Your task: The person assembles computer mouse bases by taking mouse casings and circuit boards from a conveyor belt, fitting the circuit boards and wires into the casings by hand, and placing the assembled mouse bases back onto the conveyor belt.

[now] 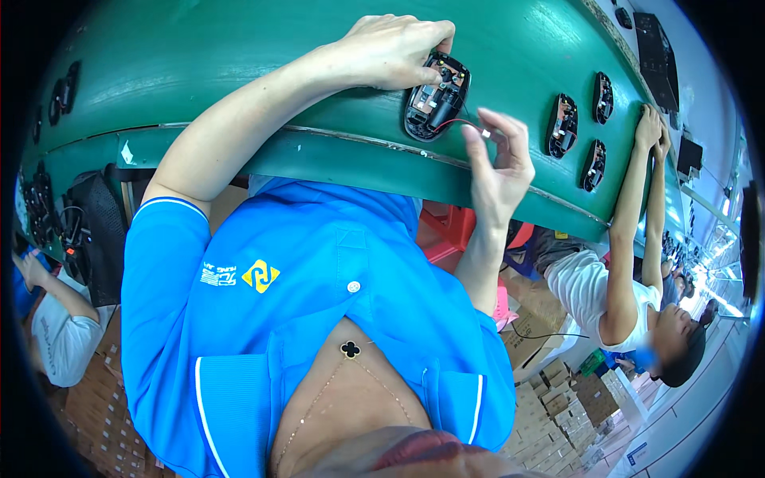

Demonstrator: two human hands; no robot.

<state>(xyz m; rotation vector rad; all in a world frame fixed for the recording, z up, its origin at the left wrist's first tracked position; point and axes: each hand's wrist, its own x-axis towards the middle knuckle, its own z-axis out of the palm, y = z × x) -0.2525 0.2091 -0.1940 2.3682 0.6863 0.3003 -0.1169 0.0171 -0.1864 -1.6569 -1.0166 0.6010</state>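
An opened computer mouse (437, 97) lies on the green bench, its circuit board and a dark cylindrical part exposed. My left hand (392, 54) grips its far end, with the thumb along the left side and fingers bent over the top. A thin red wire (457, 121) runs out of the mouse to the right and ends in a small white plug (486, 134). Around that plug end my right hand (502, 159) is closed, thumb and forefinger pinching at it, slightly blurred.
Several opened mouse halves (563, 126) lie to the right on the green bench (319, 103). Beyond them a co-worker's arms (637, 175) reach onto the bench. Dark parts (64, 94) sit at the far left. A black bag (100, 231) hangs below, and cartons (558, 406) stand on the floor.
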